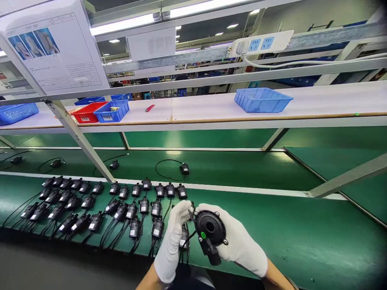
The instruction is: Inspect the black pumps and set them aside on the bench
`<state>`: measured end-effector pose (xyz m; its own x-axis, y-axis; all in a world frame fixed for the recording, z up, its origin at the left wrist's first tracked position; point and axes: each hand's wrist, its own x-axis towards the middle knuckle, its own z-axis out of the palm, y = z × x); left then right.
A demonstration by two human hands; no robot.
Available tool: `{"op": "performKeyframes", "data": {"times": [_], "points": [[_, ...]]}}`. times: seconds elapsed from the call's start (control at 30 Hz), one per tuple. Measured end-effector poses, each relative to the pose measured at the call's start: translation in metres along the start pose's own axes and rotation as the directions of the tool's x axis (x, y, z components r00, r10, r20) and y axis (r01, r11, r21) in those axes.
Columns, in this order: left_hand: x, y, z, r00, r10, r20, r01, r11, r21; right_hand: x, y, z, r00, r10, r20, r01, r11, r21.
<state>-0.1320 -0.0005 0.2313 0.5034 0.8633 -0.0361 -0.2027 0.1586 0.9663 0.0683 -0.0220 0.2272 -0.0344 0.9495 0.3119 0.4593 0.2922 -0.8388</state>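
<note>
My right hand [236, 237], in a white glove, is closed around a small black pump [209, 227] and holds it above the bench's front edge. The pump's round face is turned towards me, with a ringed centre, screws at the rim, a green round sticker and a stubby spout below. My left hand [177, 229], also gloved, has its fingers bent together at the pump's left edge; its fingertips are partly hidden. A black cable runs from the pump down to the left. Behind my hands, another black pump [184, 237] with a white label stands partly covered.
Rows of black pumps [132, 210] with cables trailing over the front edge occupy the green bench [272, 229] to the left. Several more lie on the green conveyor belt [229, 169] behind. A shelf [199, 108] above bears a blue basket [262, 100]; a slanted post [79, 139] stands at left.
</note>
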Motion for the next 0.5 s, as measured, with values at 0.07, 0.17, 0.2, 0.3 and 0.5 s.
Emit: {"op": "performKeyframes", "data": {"times": [0.07,0.17,0.2,0.3,0.5], "points": [[0.005,0.019,0.01,1.0,0.001,0.025,-0.002,1.0,0.022,0.001,-0.003,0.0,0.999,0.016,0.038,-0.016,1.0,0.004],[0.013,0.035,0.02,0.996,-0.043,0.072,0.037,0.996,0.086,0.001,-0.006,0.0,0.998,0.043,0.042,-0.044,0.999,0.006],[0.015,0.036,0.022,0.996,-0.048,0.079,0.038,0.993,0.113,0.0,-0.006,0.001,0.999,0.046,0.026,-0.046,0.999,0.002],[0.017,0.027,0.022,0.996,0.008,0.085,-0.024,0.982,0.187,-0.002,-0.004,0.002,0.999,0.04,-0.007,-0.04,0.999,-0.013],[0.014,0.009,0.015,0.998,0.048,0.05,-0.058,0.971,0.232,-0.002,0.0,0.004,0.998,0.054,0.013,-0.053,0.998,-0.025]]}}
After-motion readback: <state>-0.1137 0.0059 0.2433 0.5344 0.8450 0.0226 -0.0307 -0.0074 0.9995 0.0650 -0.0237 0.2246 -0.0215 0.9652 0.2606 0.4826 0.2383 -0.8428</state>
